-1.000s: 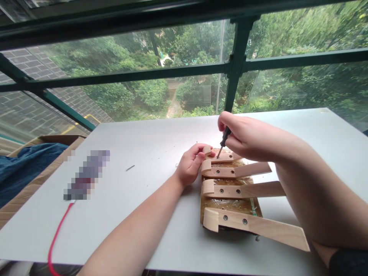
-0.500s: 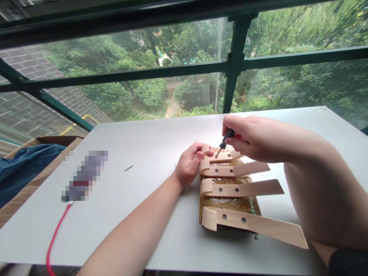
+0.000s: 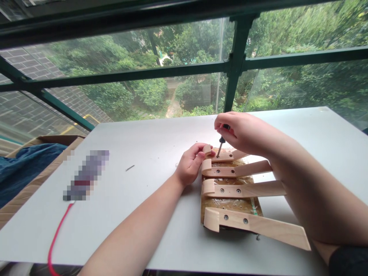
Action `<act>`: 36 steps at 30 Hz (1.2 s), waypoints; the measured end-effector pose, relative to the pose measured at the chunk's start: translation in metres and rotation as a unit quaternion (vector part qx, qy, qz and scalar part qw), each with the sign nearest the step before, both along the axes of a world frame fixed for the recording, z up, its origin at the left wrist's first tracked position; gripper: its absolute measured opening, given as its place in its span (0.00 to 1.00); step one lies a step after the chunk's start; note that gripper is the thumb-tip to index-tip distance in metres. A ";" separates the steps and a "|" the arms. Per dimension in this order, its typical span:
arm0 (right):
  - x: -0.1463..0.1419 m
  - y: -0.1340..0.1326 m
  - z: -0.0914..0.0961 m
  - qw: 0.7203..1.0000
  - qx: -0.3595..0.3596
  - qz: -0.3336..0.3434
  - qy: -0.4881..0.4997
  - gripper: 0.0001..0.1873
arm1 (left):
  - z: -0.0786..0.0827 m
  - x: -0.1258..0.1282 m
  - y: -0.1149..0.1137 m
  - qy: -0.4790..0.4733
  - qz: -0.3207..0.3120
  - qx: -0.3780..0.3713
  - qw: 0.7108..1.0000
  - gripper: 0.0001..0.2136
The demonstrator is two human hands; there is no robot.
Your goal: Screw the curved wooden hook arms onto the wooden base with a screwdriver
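Head-down view over a grey table (image 3: 138, 145) beside a wide window.

Right hand (image 3: 241, 136) closed over the black handle of a small screwdriver (image 3: 220, 142), fingertips bunched around the top. Shaft close to upright, leaning a little, tip down near the left end of the top slat (image 3: 230, 155), apparently in a screw head.

Left hand (image 3: 190, 164) just beside it, thumb and curled fingers pinching the rolled left end of that same slat, heel of the hand on the table.

Top slat farthest of four pale wooden slats laid side by side across a brown board (image 3: 230, 205), right of the table's middle. Each fastened with small screws, long ends fanning out to the right beneath the right forearm.

Probably best done like this:
- Shaft brought into line with the screw, not tilted, to hold the tip seated.
- Steady downward pressure from the palm, twisting with the fingertips alone.
- Slat pinned flat by the left hand against swivelling.
- Left fingertips held clear of the tip, a slip being the likely hazard.
- Stopping at a flush head, to avoid splitting thin wood.

Elsewhere: a loose pin (image 3: 130, 168) lying on the table well to the left, a red cable (image 3: 57, 230) at the near left edge, and a cardboard box (image 3: 17, 199) with blue cloth beyond it.
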State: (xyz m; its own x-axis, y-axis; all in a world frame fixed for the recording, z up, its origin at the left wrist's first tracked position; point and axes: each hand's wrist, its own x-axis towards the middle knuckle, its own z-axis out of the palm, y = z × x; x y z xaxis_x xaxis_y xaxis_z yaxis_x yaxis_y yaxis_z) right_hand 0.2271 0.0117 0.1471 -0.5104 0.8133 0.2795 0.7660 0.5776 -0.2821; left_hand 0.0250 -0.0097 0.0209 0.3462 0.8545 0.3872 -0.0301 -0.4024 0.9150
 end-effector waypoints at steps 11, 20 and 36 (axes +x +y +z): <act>0.003 -0.008 0.005 0.982 -0.112 0.139 0.063 0.19 | 0.000 -0.002 0.002 0.016 -0.005 0.016 1.000 0.18; 0.010 -0.009 0.011 0.983 -0.122 0.126 0.050 0.13 | 0.000 -0.001 0.001 0.010 -0.004 0.010 1.000 0.19; 0.000 -0.008 0.010 0.997 -0.047 0.053 0.024 0.16 | -0.002 0.002 0.000 0.010 0.014 0.019 1.000 0.21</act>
State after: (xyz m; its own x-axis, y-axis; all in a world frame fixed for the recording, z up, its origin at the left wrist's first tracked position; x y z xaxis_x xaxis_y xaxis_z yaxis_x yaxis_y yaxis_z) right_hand 0.2271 0.0040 0.1572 -0.5833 0.7789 0.2302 0.6863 0.6243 -0.3732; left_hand 0.0267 -0.0101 0.0190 0.3306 0.8483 0.4135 -0.0005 -0.4380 0.8990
